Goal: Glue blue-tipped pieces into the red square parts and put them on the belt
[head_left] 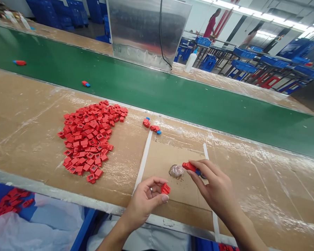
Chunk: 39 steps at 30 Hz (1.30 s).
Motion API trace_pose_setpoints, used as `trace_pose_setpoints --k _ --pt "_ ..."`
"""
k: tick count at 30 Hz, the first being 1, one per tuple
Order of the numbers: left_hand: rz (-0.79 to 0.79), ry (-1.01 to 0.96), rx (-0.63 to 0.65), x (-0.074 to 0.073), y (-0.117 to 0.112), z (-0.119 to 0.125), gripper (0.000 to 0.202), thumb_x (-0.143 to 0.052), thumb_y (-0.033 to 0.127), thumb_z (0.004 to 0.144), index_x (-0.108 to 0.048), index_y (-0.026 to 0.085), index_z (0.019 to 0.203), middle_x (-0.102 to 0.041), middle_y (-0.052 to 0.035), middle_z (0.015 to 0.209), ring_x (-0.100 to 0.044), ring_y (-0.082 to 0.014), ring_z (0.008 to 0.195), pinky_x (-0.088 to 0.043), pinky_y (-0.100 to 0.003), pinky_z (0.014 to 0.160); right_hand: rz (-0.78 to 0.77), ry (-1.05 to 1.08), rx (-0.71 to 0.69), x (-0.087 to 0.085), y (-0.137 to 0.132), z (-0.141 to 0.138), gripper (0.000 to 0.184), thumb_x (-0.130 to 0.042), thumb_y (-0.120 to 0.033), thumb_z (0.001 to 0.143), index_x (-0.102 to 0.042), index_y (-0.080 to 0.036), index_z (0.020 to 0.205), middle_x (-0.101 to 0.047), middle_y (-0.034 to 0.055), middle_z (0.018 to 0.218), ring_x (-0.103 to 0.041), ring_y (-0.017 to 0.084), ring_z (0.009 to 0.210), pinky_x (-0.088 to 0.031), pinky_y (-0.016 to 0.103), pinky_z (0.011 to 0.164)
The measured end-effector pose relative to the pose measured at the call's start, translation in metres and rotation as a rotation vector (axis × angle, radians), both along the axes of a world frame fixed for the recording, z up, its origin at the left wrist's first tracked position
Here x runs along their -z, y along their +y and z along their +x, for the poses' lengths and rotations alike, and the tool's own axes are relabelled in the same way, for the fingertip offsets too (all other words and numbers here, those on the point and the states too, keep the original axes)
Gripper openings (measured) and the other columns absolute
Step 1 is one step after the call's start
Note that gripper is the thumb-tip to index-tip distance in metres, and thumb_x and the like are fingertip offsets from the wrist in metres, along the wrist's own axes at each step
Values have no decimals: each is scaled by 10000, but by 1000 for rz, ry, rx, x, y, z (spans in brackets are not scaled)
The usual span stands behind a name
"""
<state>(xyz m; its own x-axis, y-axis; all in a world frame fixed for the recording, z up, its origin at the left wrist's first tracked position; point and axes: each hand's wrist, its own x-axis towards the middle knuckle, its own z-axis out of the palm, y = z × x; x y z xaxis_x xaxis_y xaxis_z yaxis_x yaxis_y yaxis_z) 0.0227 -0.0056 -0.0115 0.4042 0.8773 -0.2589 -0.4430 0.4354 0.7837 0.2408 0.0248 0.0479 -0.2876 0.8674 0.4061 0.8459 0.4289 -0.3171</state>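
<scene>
A small red plastic block (pixel 165 188) sits between the fingertips and thumb of my left hand (pixel 148 197), over the cardboard sheet (pixel 157 157). My right hand (pixel 216 183) pinches a red and blue plastic piece (pixel 189 166), its red end pointing left. That end is at a small whitish, glossy mound (pixel 177 170) on the cardboard; whether it touches cannot be told. Part of a dark round thing shows beside the right fingers, mostly hidden. To the left lies a large heap of red blocks (pixel 90 134). Two joined red and blue pieces (pixel 155 129) lie beyond the cardboard.
A green conveyor belt (pixel 199 101) runs behind the worktable, carrying two red and blue pieces (pixel 86 83). A metal panel (pixel 146 33) and a white bottle (pixel 191 61) stand beyond it. At lower left is a blue bin (pixel 85 228) with red parts. A person (pixel 211 24) stands far back.
</scene>
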Motion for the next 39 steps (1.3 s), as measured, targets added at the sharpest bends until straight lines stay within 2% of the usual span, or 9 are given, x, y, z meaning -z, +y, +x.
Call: trace_pose_setpoints --k 9,15,18,21,28,35,39 --pt "-6 6 -13 -3 2 1 312 -798 232 751 -661 153 1019 -669 -12 839 -588 -114 790 -463 -238 753 -14 132 28 -1 -1 -1 160 -557 -291 964 -621 -207 1086 -639 71 1010 -614 218 895 -499 345 762" --pt "5 26 -3 -5 2 1 287 -781 226 772 -672 170 1032 -683 -13 858 -601 -113 801 -461 -221 751 -300 519 23 -6 -32 -26 137 -560 -277 959 -609 -238 1080 -622 63 997 -613 204 881 -522 312 737" --pt "22 29 9 -6 1 0 287 -771 221 784 -668 170 1048 -707 -34 898 -626 -135 863 -464 -232 791 -428 702 -4 3 -45 -40 172 -559 -273 959 -590 -242 1125 -600 69 1039 -624 203 921 -544 303 753" --pt "26 15 21 -5 1 -1 303 -767 226 789 -657 168 1065 -720 -51 923 -646 -165 916 -473 -264 832 -482 802 16 14 -49 -47 178 -565 -283 958 -585 -241 1130 -582 66 1044 -632 191 889 -550 293 736" --pt "29 -1 -11 -6 0 0 288 -765 216 789 -666 164 1054 -738 -61 946 -662 -162 901 -494 -269 840 -530 857 3 23 -50 -50 162 -572 -294 956 -599 -220 1098 -578 78 1033 -624 200 929 -559 330 815" --pt "49 -11 3 -5 0 0 281 -753 212 803 -674 173 1070 -747 -73 999 -666 -178 942 -494 -285 872 -515 842 -3 26 -51 -51 177 -572 -291 956 -599 -208 1110 -589 89 1021 -627 204 916 -566 332 804" --pt "41 -3 2 -5 -1 1 284 -761 212 794 -684 173 1065 -748 -67 976 -668 -169 912 -503 -275 849 -476 763 -7 23 -51 -50 158 -574 -270 953 -608 -211 1096 -593 77 998 -621 193 877 -555 291 737"
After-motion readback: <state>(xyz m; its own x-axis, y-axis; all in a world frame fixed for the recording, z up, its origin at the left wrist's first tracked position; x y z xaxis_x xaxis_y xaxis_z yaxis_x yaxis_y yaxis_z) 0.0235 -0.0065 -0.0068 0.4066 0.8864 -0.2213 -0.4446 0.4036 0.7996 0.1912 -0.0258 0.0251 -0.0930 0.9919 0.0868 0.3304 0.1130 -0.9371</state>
